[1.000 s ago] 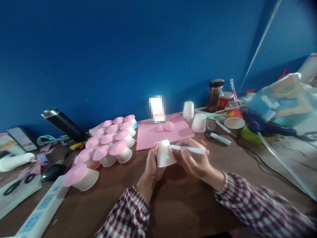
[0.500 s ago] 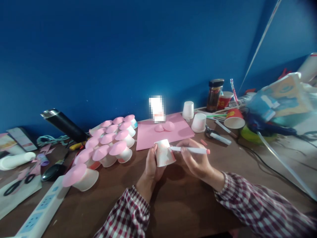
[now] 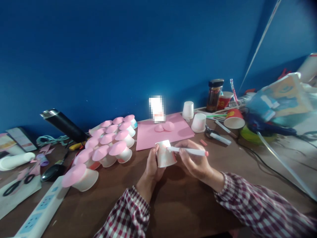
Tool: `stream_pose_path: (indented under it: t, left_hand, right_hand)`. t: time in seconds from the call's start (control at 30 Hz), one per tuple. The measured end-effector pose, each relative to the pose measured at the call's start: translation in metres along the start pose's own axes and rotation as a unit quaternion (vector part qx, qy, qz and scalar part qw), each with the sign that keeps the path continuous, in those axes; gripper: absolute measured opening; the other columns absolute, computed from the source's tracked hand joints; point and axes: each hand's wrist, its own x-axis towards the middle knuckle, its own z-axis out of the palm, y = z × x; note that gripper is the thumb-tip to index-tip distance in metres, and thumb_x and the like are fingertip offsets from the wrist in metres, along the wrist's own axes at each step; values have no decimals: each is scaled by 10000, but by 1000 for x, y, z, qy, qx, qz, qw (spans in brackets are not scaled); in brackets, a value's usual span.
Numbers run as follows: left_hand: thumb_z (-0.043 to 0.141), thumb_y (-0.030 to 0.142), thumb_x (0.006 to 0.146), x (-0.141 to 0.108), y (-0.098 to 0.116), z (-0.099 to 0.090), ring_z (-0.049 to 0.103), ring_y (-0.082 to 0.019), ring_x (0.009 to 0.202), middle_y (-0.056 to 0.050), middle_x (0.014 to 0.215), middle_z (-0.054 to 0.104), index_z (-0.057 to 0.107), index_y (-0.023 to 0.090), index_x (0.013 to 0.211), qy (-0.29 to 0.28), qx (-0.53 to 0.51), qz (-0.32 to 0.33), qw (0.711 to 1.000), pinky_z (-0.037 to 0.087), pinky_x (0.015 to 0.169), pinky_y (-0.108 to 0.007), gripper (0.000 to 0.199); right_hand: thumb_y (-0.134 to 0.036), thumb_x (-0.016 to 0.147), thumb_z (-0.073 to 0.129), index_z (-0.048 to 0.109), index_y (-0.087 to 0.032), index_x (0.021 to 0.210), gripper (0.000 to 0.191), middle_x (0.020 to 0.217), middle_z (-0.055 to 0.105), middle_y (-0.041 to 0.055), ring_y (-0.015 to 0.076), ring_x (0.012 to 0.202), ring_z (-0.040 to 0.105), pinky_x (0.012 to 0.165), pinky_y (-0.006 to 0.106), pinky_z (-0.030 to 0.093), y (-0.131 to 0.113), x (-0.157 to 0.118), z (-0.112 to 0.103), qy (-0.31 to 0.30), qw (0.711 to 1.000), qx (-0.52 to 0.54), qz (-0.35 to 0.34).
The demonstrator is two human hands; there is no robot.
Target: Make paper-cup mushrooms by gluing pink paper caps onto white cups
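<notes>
A blue wall (image 3: pixel 111 49) stands behind a brown table (image 3: pixel 188 205). On the left part of the table, many white paper cups with pink cone tops (image 3: pixel 101 152) stand close together in rows. In the middle, near the wall, there lies a pink sheet (image 3: pixel 148 140). A white power strip (image 3: pixel 41 211) lies at the near left, beside the nearest of the topped cups.

The left hand (image 3: pixel 151 165) is partly closed around a paper cup (image 3: pixel 165 158), with its thumb on the side, and keeps it above the table, in front of the pink sheet. The right hand (image 3: pixel 194 162) has its fingers bent together and holds a white marker (image 3: pixel 194 151) with a reddish end, as one holds a pen. Two plain white cups stand upside down to the right of the sheet, the farther one (image 3: pixel 188 109) nearer to the wall than the other (image 3: pixel 198 123).

The held cup is also turned with its narrow end up, a little tilted, and carries faint reddish marks. The marker's tip is at its upper side; whether it touches, I cannot tell. Two small pink cones (image 3: pixel 169 126) lie on the sheet, side by side. The smallest is a reddish piece (image 3: pixel 203 142) on the table, just beyond the right hand.
</notes>
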Motion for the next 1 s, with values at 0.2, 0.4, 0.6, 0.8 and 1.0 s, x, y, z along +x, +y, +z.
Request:
stream_pose_path:
  t: [0.2,0.4,0.6,0.8,1.0]
  left_hand:
    - [592,440,814,0,0,0,617,-183,686,-70,758,669,658,119,838,-17,2,12,1000,519,722,-310,328]
    - [598,461,805,0,0,-1,633,-207,734,-90,769,670,659,110,844,-20,1,3,1000,526,769,-340,358]
    - [623,457,790,0,0,0,652,-226,796,-77,765,673,670,116,856,-21,4,8,1000,526,810,-349,350]
    - [635,464,766,0,-1,0,653,-259,875,-90,791,684,665,120,885,-16,1,-1,1000,524,827,-366,365]
    - [610,443,803,0,-1,0,611,-183,685,-62,739,659,645,128,814,-8,-1,11,1000,511,745,-323,318]
  right_hand:
    - [-210,872,527,618,-175,858,99,748,654,24,145,636,604,595,254,473,4,0,0,9,1000,8,10]
    - [-226,877,520,617,-178,834,117,715,641,14,137,610,582,577,246,466,2,2,-1,24,1000,-3,12]
    - [-245,880,528,624,-184,842,120,747,657,26,149,648,604,604,254,482,1,1,0,21,1000,11,7]
    - [-231,879,527,621,-182,857,108,760,662,25,147,658,611,612,251,485,2,2,0,22,1000,-2,0]
    - [-220,872,507,619,-188,786,144,702,651,15,135,610,592,571,234,470,-3,3,-2,16,999,-36,3]
